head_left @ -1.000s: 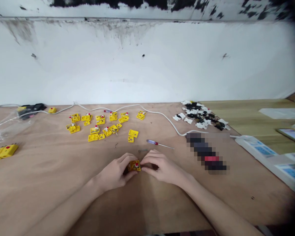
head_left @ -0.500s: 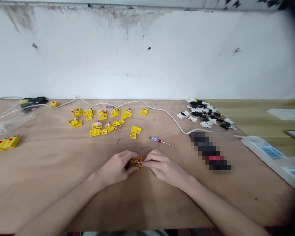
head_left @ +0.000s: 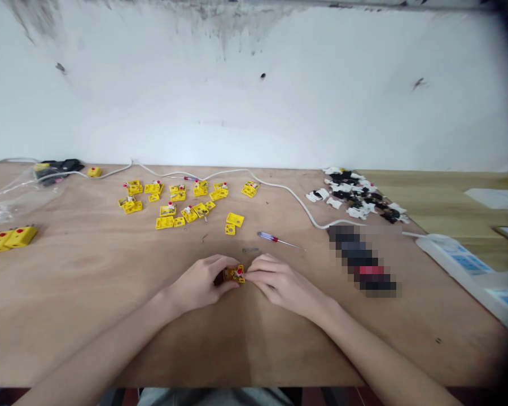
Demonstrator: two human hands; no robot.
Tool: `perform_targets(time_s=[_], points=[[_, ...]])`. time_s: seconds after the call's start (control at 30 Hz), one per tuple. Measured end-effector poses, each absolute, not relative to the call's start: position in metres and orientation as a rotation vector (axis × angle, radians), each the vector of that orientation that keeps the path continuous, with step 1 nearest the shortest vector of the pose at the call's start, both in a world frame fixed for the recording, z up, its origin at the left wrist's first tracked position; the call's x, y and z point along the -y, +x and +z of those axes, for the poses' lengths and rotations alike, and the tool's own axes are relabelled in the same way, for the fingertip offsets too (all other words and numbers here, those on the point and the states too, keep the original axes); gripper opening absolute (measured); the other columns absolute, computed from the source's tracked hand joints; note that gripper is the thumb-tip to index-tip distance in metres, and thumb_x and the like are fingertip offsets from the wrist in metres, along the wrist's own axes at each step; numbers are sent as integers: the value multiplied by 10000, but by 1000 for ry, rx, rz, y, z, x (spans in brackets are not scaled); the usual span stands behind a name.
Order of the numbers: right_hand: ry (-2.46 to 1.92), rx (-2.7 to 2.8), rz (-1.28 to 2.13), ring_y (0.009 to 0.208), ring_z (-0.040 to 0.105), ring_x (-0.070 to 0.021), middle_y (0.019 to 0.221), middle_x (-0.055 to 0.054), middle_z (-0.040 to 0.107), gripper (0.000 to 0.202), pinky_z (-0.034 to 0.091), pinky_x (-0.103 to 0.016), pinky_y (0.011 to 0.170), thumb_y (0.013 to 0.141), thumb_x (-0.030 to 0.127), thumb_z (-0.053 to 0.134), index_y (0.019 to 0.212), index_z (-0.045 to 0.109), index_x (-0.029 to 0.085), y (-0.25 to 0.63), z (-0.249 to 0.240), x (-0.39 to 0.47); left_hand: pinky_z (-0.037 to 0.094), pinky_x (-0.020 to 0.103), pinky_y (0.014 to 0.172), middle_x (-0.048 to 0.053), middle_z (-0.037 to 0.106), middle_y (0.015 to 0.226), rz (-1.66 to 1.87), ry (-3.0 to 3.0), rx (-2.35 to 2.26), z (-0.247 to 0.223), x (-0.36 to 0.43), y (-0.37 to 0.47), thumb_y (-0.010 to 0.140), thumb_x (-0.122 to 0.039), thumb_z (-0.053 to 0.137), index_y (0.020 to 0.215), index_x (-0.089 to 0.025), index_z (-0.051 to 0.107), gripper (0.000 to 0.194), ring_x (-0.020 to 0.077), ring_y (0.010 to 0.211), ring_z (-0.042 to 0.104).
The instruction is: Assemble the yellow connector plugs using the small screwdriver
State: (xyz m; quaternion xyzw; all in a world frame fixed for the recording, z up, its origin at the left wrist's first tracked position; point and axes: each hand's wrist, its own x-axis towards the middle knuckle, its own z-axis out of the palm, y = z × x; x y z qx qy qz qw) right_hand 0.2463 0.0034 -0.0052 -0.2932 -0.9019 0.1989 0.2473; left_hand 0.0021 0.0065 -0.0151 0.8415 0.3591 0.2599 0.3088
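Near the front middle of the table, my left hand (head_left: 205, 282) grips a small yellow case (head_left: 236, 274) with a red button between thumb and fingers. My right hand (head_left: 275, 279) is at the case's right side, its fingers pressed together at the edge; what they pinch, if anything, is too small to name. Just beyond lies a small metal piece (head_left: 250, 249). A screwdriver (head_left: 271, 237) with a clear and red handle rests farther back. Two empty yellow case parts (head_left: 235, 220) lie behind the hands, and several opened yellow cases (head_left: 178, 192) are spread to the back left.
Finished-looking yellow cases (head_left: 20, 237) line the left edge. A plastic bag (head_left: 21, 194) lies at back left. White and black pieces (head_left: 355, 194) are heaped at back right, near a white cable (head_left: 296, 197), a blurred dark object (head_left: 362, 259) and a power strip (head_left: 452, 254).
The camera view has tilted slightly. Both hands stay around the yellow case, with only a slight shift of the right fingers.
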Motion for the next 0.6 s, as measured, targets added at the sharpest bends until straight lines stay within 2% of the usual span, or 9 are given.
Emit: perform_targets(time_s=[0.2, 0.43, 0.6], points=[[-1006, 2314, 737, 947, 676, -198, 1020, -63, 716, 253, 562, -346, 855, 893, 147, 693, 1137, 680, 213, 249, -2, -8, 543, 302, 938, 41, 709, 1147, 688, 2211, -934, -14, -7, 2, 896, -256, 693, 1182, -218, 609, 300, 190, 1042, 683], [-877, 2318, 666, 888, 674, -196, 920, -61, 738, 150, 565, -339, 815, 926, 145, 647, 1029, 739, 203, 246, -2, -7, 547, 312, 943, 43, 711, 1145, 706, 2213, -927, -15, -8, 2, 893, -260, 702, 1180, -216, 606, 305, 188, 1033, 686], [-863, 2366, 607, 915, 653, -203, 949, -68, 724, 167, 554, -356, 834, 947, 129, 611, 1035, 739, 190, 244, -4, -4, 553, 304, 929, 46, 714, 1131, 713, 2217, -937, -16, -7, 2, 894, -259, 697, 1171, -211, 614, 293, 185, 1024, 689]])
